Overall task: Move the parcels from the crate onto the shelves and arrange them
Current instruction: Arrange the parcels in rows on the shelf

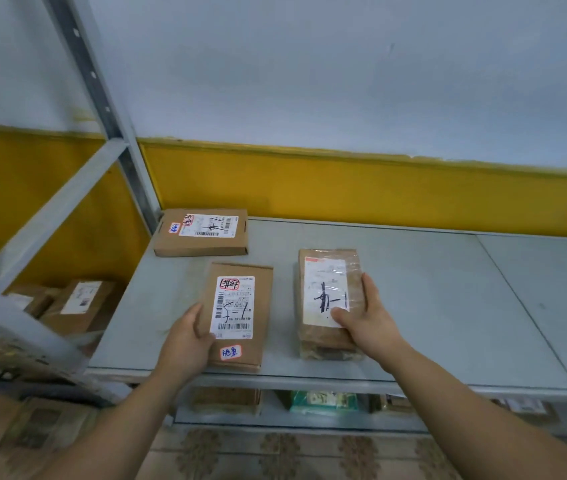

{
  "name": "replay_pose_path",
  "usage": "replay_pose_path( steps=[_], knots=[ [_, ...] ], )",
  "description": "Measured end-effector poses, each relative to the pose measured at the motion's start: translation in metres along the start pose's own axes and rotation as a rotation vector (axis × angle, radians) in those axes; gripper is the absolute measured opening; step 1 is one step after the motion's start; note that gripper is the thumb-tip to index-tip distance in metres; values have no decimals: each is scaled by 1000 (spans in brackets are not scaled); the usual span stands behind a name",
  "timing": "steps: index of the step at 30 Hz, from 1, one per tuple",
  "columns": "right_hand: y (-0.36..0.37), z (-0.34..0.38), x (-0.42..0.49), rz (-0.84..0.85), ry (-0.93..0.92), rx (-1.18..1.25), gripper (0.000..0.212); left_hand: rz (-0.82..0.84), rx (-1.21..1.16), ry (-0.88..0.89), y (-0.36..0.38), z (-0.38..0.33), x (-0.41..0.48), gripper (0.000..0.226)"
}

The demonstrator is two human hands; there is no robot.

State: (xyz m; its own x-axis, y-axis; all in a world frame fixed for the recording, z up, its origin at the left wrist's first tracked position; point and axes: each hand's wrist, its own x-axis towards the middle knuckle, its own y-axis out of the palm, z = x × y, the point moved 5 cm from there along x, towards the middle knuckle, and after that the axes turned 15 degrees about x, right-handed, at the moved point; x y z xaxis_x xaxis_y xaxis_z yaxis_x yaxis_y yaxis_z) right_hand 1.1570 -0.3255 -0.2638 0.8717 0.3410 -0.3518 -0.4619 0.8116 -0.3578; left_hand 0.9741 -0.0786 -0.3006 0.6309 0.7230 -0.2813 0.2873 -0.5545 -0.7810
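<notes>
Head, stamped parcel (pixel 262 306), taped parcel (pixel 313 336), inked labels (pixel 232 306)

Three brown labelled parcels lie flat on the shelf (pixel 413 306): a flat box (pixel 200 233) in the back-left corner, a slim carton (pixel 240 313) at the front edge in my left hand (pixel 185 344), and just beside it a tape-wrapped packet (pixel 327 292) — perhaps two bundled — in my right hand (pixel 368 320).

Grey shelf (pixel 431 306); rear box (pixel 202 233), front box (pixel 240 313), taped parcel (pixel 327 296) lying apart.
</notes>
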Motion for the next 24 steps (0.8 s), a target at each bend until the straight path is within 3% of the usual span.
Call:
replay_pose_path(
  steps=[6,11,24],
  knots=[
    [5,8,7,10,-6,-175,88,-79,390,147,12,-1,5,65],
    [20,14,6,41,-77,-456,93,94,681,184,36,-8,2,89],
    [18,5,7,40,-66,-522,90,111,818,260,35,4,14,95]
  ],
)
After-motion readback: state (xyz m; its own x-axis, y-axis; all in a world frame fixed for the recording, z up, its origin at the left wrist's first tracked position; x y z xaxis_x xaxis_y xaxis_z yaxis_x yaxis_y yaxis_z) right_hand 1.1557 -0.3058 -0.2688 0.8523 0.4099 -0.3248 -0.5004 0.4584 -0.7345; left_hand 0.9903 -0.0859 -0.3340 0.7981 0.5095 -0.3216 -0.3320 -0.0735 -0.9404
